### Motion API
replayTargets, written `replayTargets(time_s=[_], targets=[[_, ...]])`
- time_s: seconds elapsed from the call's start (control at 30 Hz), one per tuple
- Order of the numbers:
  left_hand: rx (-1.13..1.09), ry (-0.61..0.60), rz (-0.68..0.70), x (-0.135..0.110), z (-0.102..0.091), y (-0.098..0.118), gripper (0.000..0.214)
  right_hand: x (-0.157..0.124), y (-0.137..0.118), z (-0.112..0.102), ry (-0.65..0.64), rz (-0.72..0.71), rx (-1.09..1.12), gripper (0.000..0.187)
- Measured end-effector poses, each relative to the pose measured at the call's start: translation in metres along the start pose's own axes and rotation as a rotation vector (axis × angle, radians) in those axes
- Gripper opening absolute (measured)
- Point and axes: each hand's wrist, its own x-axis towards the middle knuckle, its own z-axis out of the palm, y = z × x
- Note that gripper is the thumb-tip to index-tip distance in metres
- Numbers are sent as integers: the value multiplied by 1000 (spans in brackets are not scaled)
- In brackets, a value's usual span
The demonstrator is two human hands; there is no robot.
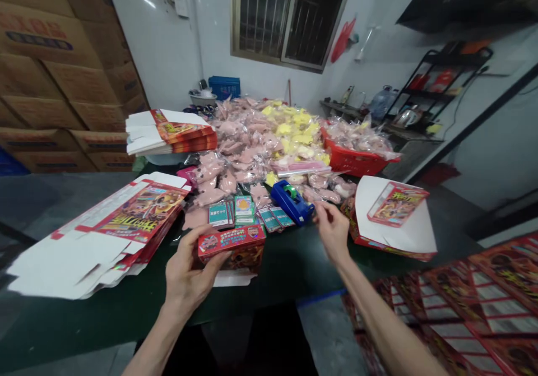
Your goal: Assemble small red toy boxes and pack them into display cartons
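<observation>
The person's left hand (pixel 189 269) grips a small red printed carton (pixel 231 248) above a dark green table (pixel 277 269), while the right hand (pixel 332 231) hangs open, fingers spread, just beside a blue tape dispenser (pixel 292 202). Teal cards (pixel 221 214) lie near the dispenser. Flattened printed cartons (pixel 96 241) sit at left, a half-folded white carton (pixel 390 222) at right, and clear bags of pink items (pixel 235 146) heap behind.

View: head cam, worn high | Facing: forward, tilted down | Range: close over dark table (pixel 286 272) | Near: left hand (pixel 189 278) 7 o'clock, right hand (pixel 332 231) 5 o'clock | Far: barred window (pixel 290 17) 12 o'clock
</observation>
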Motion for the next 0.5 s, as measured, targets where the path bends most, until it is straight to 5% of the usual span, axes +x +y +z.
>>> replayTargets(time_s=[0.2, 0.33, 0.5], targets=[[50, 3, 26, 1, 3, -4, 42, 86, 26, -16, -370, 152, -202, 15], [66, 21, 51, 4, 3, -3, 42, 99, 14, -10, -561, 336, -301, 21], [53, 25, 98, 6, 3, -1, 40, 98, 3, -8, -595, 539, -302, 26]])
